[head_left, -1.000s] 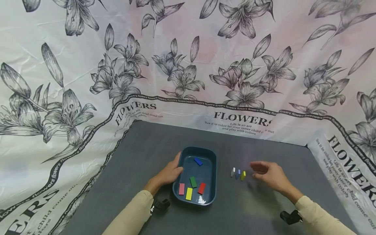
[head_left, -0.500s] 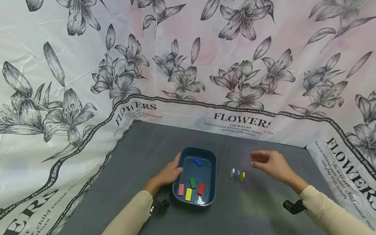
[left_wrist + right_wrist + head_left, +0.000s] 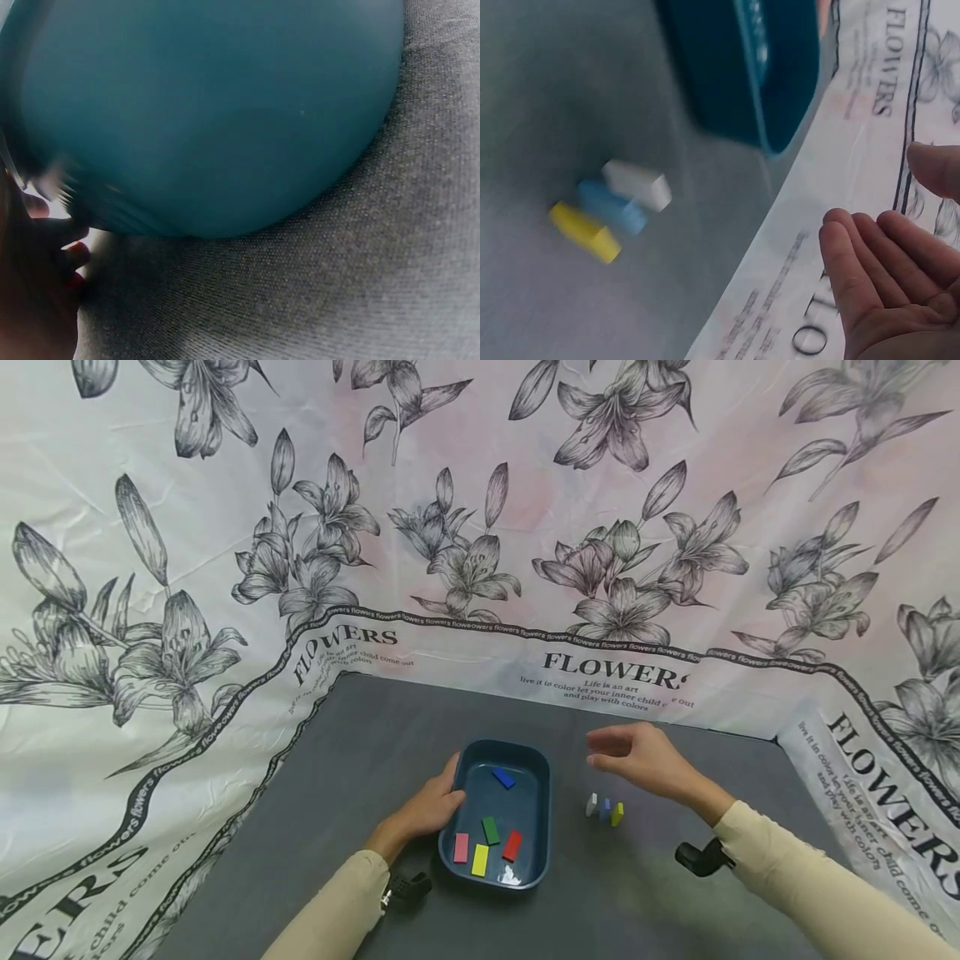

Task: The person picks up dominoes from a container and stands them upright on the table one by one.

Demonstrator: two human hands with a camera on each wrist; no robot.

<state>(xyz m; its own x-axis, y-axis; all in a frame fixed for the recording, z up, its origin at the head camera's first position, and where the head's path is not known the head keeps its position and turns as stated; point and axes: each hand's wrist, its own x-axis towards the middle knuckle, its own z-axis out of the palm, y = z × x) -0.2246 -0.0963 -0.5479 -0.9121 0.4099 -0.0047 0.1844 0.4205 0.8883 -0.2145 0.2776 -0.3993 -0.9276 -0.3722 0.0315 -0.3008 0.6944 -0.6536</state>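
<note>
Step in hand (judgement): empty-handed reach within a block transfer between the tray [image 3: 517,806] and the standing row on the table [image 3: 375,718]. The pose does not show the direction of transfer.

Tray: centre of the head frame, below mid-height. The left hand [image 3: 429,806] grips its left side, thumb at the rim; in the left wrist view, fingertips bend against the outer wall at the left edge. Five blocks lie inside: blue block [image 3: 503,778] toward the upper end; green block [image 3: 491,831], red block [image 3: 512,846], pink block [image 3: 461,848] and flat yellow block [image 3: 480,861] toward the lower end.

Row: right of the tray, apart from it. White block [image 3: 592,805], light-blue block [image 3: 604,810] and standing yellow block [image 3: 617,814] stand upright side by side; blur hides whether any touch.

Right hand [image 3: 645,760]: above and slightly right of the row in the head frame, touching no block. Its four fingers [image 3: 851,274] are extended and close together; the thumb [image 3: 936,169] is spread well away. It pinches nothing.

Next move (judgement): requires a thumb-and-fingertip pinch on one block. For a tray block, approach over the right rim, clear of the row. For a row block, descend vertically; sideways contact could topple its neighbour.
</note>
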